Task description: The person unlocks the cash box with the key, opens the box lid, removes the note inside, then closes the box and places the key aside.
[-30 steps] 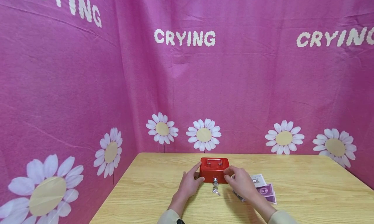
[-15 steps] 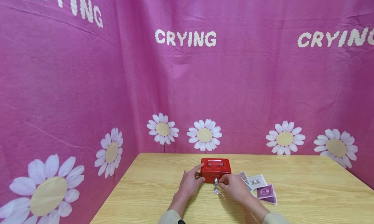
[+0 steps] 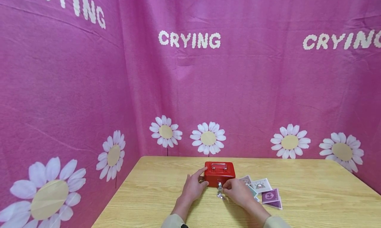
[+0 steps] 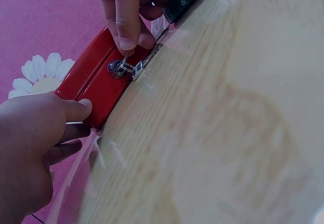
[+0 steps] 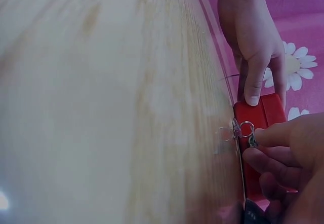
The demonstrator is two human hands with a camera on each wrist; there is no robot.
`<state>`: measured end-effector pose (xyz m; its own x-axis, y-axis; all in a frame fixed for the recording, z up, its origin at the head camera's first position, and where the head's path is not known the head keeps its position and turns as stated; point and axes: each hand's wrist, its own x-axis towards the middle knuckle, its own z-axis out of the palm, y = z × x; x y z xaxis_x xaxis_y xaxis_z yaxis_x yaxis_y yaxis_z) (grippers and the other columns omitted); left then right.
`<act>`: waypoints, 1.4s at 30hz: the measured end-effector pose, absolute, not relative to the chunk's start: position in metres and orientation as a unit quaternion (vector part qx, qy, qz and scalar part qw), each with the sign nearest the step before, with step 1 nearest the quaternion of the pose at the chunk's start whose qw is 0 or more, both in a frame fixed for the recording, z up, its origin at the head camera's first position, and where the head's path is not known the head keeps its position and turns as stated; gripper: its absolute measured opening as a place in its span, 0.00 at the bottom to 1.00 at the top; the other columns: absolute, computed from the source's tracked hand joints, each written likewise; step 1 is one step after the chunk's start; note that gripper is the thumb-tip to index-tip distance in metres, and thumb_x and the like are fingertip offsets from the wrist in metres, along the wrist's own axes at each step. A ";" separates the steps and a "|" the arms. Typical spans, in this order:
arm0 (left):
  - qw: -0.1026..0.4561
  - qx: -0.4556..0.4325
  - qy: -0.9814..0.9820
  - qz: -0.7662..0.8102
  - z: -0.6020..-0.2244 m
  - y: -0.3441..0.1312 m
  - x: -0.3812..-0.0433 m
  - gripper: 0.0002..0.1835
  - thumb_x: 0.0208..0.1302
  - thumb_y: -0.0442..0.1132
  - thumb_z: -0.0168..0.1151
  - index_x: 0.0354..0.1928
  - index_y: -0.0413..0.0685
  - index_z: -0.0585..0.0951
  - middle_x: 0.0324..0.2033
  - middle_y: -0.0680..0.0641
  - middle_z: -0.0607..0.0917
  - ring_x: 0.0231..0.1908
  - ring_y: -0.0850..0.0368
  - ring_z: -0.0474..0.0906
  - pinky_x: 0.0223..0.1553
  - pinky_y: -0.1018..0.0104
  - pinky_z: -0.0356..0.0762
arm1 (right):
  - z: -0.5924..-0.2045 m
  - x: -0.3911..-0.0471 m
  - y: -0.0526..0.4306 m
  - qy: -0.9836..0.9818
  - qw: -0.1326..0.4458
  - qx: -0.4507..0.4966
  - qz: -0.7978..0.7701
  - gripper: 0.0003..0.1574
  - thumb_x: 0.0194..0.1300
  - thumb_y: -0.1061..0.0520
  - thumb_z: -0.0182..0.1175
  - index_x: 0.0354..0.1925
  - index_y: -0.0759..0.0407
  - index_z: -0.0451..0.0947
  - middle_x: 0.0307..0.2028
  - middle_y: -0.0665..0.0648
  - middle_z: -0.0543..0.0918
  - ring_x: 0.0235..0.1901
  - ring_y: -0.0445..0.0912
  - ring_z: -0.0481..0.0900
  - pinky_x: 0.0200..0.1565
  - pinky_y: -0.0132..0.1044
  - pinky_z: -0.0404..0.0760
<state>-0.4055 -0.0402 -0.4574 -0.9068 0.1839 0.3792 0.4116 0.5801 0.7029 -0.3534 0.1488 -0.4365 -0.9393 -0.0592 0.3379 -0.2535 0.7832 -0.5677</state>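
A small red cash box [image 3: 212, 180] with a metal carrying handle [image 3: 219, 165] stands on the table, its lid down. My left hand [image 3: 192, 188] grips its left end, the thumb [image 4: 81, 110] pressing on the front face and the other fingers around the side. At the front lock [image 4: 116, 69], my right hand [image 3: 239, 192] pinches the key that sits there between thumb and forefinger. From that key's ring [image 5: 246, 129] hangs a second key [image 3: 219, 195]. The pinched key is mostly hidden by the fingertips.
Several play banknotes lie fanned to the right of the box, among them a white one [image 3: 261, 185] and a purple one [image 3: 270, 196]. The wooden table [image 3: 160, 175] meets a pink cloth backdrop [image 3: 247, 99] behind and at the left.
My right hand has moved left from the box's right side to the key at the lock, uncovering more banknotes. The left hand has stayed on the box.
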 end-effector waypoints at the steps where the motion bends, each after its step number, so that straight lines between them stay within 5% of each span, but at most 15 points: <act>1: 0.133 -0.170 -0.878 -0.427 -0.458 -0.040 -0.406 0.31 0.62 0.34 0.67 0.68 0.54 0.74 0.43 0.45 0.90 0.51 0.49 0.86 0.74 0.32 0.43 | -0.437 -0.354 0.149 -0.932 0.154 0.085 0.318 0.03 0.53 0.60 0.71 0.28 0.56 0.84 0.25 0.49 0.85 0.28 0.40 0.80 0.33 0.37 0.81; 34: 0.134 -0.171 -0.875 -0.433 -0.456 -0.039 -0.405 0.30 0.62 0.32 0.67 0.67 0.52 0.74 0.42 0.45 0.90 0.49 0.50 0.87 0.74 0.31 0.44 | -0.439 -0.358 0.144 -0.909 0.174 0.101 0.365 0.05 0.55 0.63 0.70 0.28 0.55 0.83 0.26 0.48 0.85 0.29 0.38 0.77 0.33 0.32 0.77; 42: 0.128 -0.165 -0.874 -0.438 -0.455 -0.039 -0.403 0.30 0.63 0.33 0.66 0.68 0.53 0.74 0.42 0.45 0.90 0.49 0.50 0.86 0.74 0.33 0.43 | -0.446 -0.358 0.147 -0.861 0.111 0.128 0.479 0.05 0.59 0.68 0.63 0.36 0.67 0.81 0.29 0.59 0.86 0.16 0.43 0.79 0.18 0.32 0.80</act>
<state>-0.4034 -0.0387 -0.4551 -0.9127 0.1754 0.3690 0.4007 0.5614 0.7241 -0.3582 0.1474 -0.4461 -0.9427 -0.1149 0.3133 -0.3268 0.5082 -0.7968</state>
